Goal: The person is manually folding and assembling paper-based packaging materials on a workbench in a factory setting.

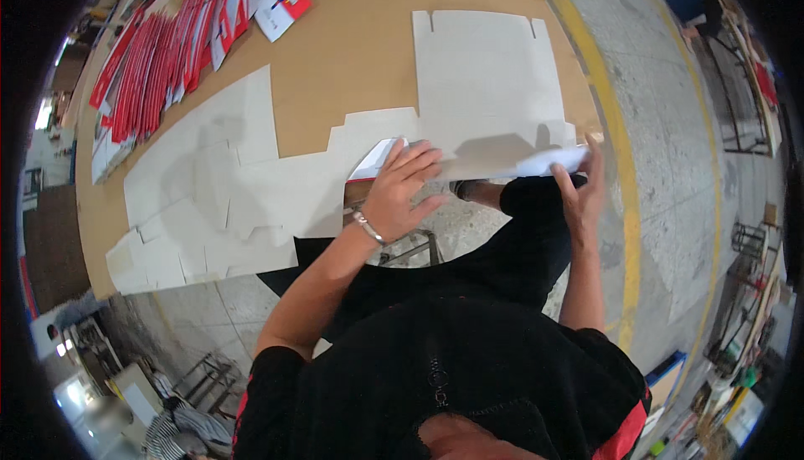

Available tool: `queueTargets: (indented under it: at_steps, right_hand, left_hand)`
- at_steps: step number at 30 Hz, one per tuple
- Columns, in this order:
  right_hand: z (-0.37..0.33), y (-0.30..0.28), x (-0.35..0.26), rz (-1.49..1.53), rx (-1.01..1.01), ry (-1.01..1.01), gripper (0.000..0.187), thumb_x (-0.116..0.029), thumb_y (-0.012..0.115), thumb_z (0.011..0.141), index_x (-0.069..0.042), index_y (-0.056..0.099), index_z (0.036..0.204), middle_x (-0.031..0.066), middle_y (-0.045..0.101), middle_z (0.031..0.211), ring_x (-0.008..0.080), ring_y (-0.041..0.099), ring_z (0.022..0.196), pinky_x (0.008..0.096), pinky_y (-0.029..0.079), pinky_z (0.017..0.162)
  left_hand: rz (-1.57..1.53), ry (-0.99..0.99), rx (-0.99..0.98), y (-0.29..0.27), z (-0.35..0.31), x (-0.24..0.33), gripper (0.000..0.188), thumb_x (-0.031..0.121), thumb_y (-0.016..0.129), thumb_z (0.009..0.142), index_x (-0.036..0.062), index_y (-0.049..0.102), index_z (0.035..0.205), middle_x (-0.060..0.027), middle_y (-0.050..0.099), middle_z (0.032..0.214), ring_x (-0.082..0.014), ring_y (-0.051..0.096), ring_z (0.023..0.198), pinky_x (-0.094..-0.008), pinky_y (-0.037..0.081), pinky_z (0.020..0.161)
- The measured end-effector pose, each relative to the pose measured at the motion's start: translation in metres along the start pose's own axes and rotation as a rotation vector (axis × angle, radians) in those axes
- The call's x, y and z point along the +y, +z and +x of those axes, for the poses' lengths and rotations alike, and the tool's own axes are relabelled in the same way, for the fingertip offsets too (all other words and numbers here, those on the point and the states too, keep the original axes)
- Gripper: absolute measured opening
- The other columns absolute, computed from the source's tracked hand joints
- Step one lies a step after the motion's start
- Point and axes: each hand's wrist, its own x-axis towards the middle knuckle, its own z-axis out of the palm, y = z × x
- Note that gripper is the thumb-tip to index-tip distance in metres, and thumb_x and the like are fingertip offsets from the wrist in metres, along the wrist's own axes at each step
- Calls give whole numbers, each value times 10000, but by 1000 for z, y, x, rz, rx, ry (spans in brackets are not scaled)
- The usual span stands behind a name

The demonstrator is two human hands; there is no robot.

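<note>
A large white die-cut cardboard blank (pixel 490 71) lies spread over the brown worktable in front of me, with slots in its far edge. My right hand (pixel 580 188) pinches the right end of a raised white flap (pixel 548 161) along the blank's near edge, thumb on the near side. My left hand (pixel 406 182) rests at the near edge with its fingers apart, and a silver bracelet is on the wrist. Under its fingertips lies a small white piece with a red edge (pixel 374 161). More white cardboard (pixel 226 184) with cut tabs stretches to the left.
Many red-and-white folded cartons (pixel 159 66) lie in an overlapping row at the table's far left. The brown tabletop (pixel 360 50) ends near my body. Yellow lines (pixel 630 234) mark the concrete floor at right. Racks stand farther right; a person in stripes (pixel 172 431) is at lower left.
</note>
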Motion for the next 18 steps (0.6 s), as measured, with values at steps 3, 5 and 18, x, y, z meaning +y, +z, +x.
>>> queueTargets:
  at_steps: [3,5,18]
  right_hand:
    - [4,9,2,-67,-65,226,781,-195,803,731,-69,406,1392,87,567,939,193,567,804,333,488,745]
    - [2,13,-3,-51,34,232,845,-214,815,731,-62,355,1424,73,566,924,186,557,737,333,489,661]
    - [-84,94,-13,869,-245,689,223,-220,589,952,-8,658,972,-1,640,796,101,601,734,267,479,677]
  left_hand:
    - [-85,-153,69,29,18,0,318,138,645,841,8,614,1129,-94,580,1289,-343,449,1292,-530,230,1111]
    - [136,-251,277,41,28,1,363,192,634,843,5,606,1154,-104,548,1302,-356,425,1297,-563,214,1110]
    - [567,54,-364,69,42,36,933,507,653,778,34,258,1479,-113,211,1563,-279,106,1464,-698,73,1090]
